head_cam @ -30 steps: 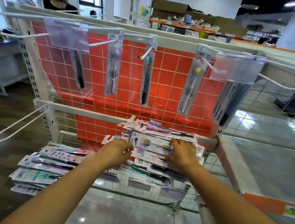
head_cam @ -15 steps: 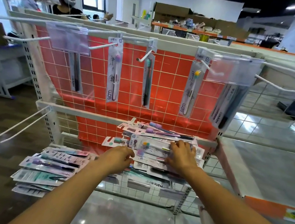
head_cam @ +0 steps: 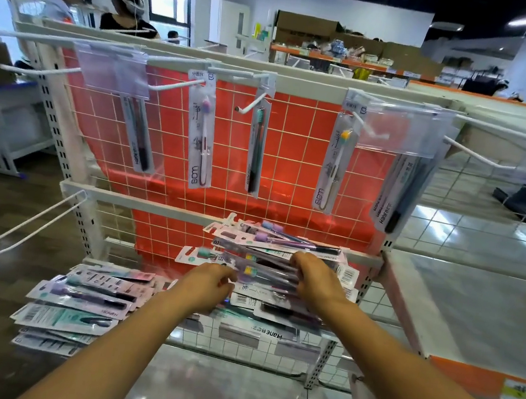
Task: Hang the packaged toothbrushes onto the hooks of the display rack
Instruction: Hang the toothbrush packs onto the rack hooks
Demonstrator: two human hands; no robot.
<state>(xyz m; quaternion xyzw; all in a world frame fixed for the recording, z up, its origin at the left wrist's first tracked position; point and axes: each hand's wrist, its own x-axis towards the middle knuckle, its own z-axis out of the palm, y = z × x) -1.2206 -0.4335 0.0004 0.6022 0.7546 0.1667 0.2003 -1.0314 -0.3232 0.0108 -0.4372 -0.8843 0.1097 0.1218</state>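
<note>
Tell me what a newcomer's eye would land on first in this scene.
The red gridded back panel of the display rack stands out first, with packaged toothbrushes hanging from its white hooks. Below it, both hands work a loose pile of packs on the lower shelf: the left hand at its front edge, the right hand on top. A second stack lies lower left.

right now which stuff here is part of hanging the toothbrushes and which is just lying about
Part of the job:
- pile of packaged toothbrushes, with the left hand and right hand on it
- second stack of packs, lower left
- white hooks on the display rack
- packs already hung

Just lying about:
- cardboard boxes on the far shelving
- two people behind the rack
</note>
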